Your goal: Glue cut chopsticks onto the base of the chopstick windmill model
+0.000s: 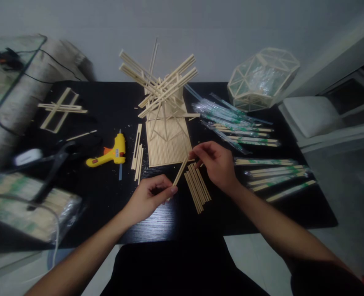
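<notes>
Between my two hands a short wooden stick piece (180, 171) is held at a slant; whether it is one stick or two is hard to tell. My left hand (151, 196) pinches its lower end, and my right hand (215, 164) has its fingertips closed at the upper end. Just below my right hand lies a row of cut sticks (198, 188) on the black table (157, 218). Behind my hands stands a structure of crossed sticks (166, 92) on a flat stick base (168, 144). Loose sticks (137, 154) lie left of the base.
A yellow glue gun (110, 154) rests on the left, with a crossed stick frame (60, 109) behind it. Packed chopsticks (240, 123) lie at the right, near a faceted frame (263, 78). A large wrapped bundle (27, 205) sits at the left front.
</notes>
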Demonstrator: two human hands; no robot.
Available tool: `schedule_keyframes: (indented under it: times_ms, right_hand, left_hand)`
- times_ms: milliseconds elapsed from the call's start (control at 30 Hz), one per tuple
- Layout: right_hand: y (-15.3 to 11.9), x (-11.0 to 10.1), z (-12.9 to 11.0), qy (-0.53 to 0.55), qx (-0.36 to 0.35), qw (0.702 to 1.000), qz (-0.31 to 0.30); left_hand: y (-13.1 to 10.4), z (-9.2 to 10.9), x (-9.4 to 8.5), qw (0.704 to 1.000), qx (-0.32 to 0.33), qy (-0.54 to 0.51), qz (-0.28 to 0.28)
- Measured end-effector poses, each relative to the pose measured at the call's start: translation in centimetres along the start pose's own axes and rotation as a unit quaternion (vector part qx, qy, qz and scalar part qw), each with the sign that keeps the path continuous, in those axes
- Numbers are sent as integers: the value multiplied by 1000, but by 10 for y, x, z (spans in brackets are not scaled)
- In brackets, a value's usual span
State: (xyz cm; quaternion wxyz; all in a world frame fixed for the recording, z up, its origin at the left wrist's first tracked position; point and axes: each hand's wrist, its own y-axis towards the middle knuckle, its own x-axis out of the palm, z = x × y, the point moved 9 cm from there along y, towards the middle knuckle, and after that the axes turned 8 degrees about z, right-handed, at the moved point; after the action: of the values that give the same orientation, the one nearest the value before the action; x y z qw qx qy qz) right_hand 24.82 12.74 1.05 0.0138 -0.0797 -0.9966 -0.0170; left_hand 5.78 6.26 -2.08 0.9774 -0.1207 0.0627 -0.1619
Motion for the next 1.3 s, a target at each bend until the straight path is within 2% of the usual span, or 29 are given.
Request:
schedule_keyframes:
  times_ms: [133, 300, 433, 533, 700, 800, 867, 1167, 1300]
  right_hand:
    - [6, -7, -3, -7, -15, 1000, 11]
    - [-1, 8, -6, -42, -25, 996, -71]
    - [-8, 13, -6, -99, -52, 989, -93]
    - [-10, 12, -9, -161, -103, 979, -76]
    - [-19, 15, -24, -257, -229, 938, -50]
    - [-23, 18, -26, -272, -260, 925, -51]
    - [-23, 16, -25, -264, -253, 929, -48]
    - [0, -5, -12, -159, -121, 980, -11]
    - [1, 3, -5, -115, -72, 989, -60]
  left_hand:
    - [0, -1, 0, 1000, 3, -1, 3]
    - [0, -2, -1, 1000, 7, 6, 11]
    - [0, -3, -2, 1000, 14, 12, 16]
    - [0, -3, -1, 1000, 17, 19, 17]
    - [0, -3, 1, 999, 16, 23, 17]
    - [0, -2, 1, 999, 14, 25, 16]
    - [0, -3, 0, 1000, 12, 23, 17]
    - [0, -3, 0, 1000, 19, 20, 15]
    - [0, -2, -1, 999, 18, 28, 18]
